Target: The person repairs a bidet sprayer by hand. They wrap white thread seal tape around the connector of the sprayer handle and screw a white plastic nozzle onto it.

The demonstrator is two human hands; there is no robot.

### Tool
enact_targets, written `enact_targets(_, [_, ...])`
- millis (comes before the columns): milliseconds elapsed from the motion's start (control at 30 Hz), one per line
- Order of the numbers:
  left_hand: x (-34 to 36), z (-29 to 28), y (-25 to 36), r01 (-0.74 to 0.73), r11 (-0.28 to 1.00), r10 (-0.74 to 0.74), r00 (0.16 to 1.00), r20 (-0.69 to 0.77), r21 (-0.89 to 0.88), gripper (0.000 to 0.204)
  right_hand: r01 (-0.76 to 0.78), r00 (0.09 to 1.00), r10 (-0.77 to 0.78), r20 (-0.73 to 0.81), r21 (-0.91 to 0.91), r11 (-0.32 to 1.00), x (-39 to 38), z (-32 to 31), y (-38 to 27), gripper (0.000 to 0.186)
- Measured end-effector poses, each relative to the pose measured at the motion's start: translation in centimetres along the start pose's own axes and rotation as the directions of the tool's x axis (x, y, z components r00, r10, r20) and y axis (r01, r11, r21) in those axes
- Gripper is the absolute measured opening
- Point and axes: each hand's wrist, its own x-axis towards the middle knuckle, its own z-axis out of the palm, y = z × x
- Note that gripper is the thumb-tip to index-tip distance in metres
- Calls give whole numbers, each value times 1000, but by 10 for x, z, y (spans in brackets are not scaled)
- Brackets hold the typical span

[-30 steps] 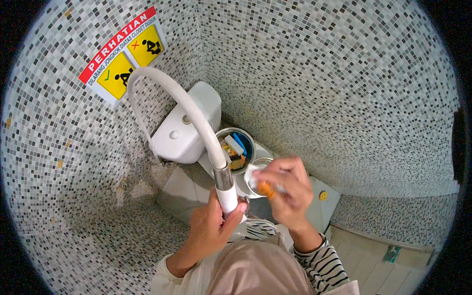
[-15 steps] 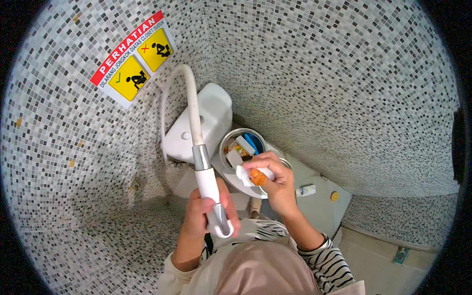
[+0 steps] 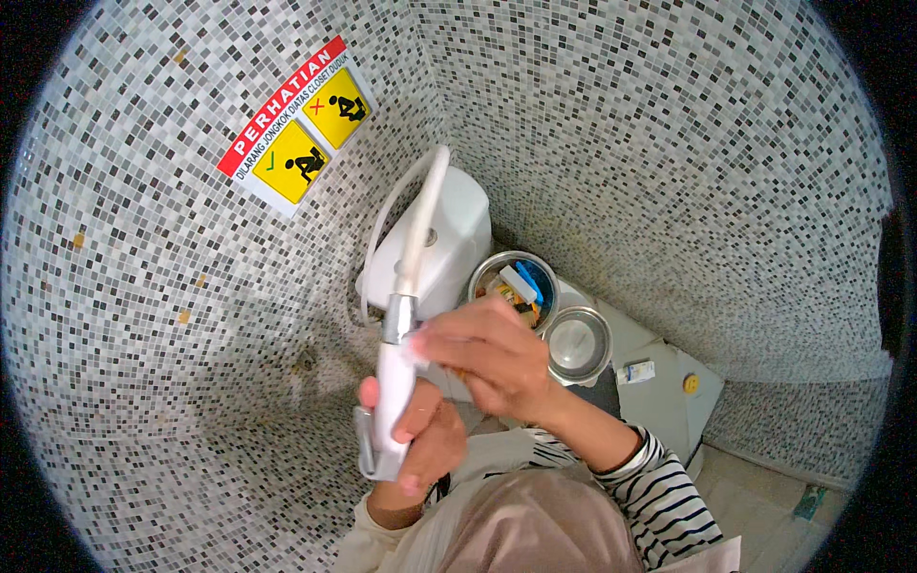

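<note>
A white bidet sprayer [image 3: 394, 382] with a chrome collar and a chrome lever hangs on its pale hose [image 3: 420, 229]. My left hand [image 3: 432, 435] is closed round its handle, holding it with the hose end up. Beside the chrome collar, my right hand [image 3: 497, 358] is closed, fingertips against the top of the white handle. A white crumpled piece, tissue or cloth, seems pinched there, mostly hidden. Under the fingers only a sliver of something orange shows.
Behind the sprayer stands a white toilet tank [image 3: 458, 224]. To its right, a metal bowl [image 3: 516, 256] holds a blue brush and other items, next to a second metal bowl [image 3: 578, 344]. A small white packet [image 3: 636, 371] and a yellow round thing [image 3: 691, 383] lie on the grey ledge [image 3: 630, 334].
My right hand has moved left from beside the bowls onto the sprayer, carrying the white piece and orange thing. My left hand has turned the sprayer, so its lever now shows on the left.
</note>
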Motion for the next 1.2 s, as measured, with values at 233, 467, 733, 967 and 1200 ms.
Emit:
enact_targets(233, [0, 23, -2, -70, 997, 70, 998, -4, 20, 51, -325, 932, 339, -126, 118, 938, -20, 1, 5, 30])
enact_targets(467, [-6, 16, -5, -262, 954, 252, 964, -85, -149, 51, -40, 999, 39, 29, 43, 998, -12, 25, 11, 29])
enact_targets(733, [-19, 5, 16, -256, 965, 255, 967, -20, -61, 45, -849, 484, 870, 93, 291, 441, -134, 31, 123, 29])
enact_targets(967, [-58, 9, 56, -412, 911, 400, 883, -245, 4, 33, -907, 317, 946, 70, 314, 281, -161, 35, 188, 41])
enact_targets(1200, [-79, -2, 80, -522, 834, 551, 787, -276, 176, 35, -808, 589, 802, -100, -79, 583, -122, 122, 256, 40])
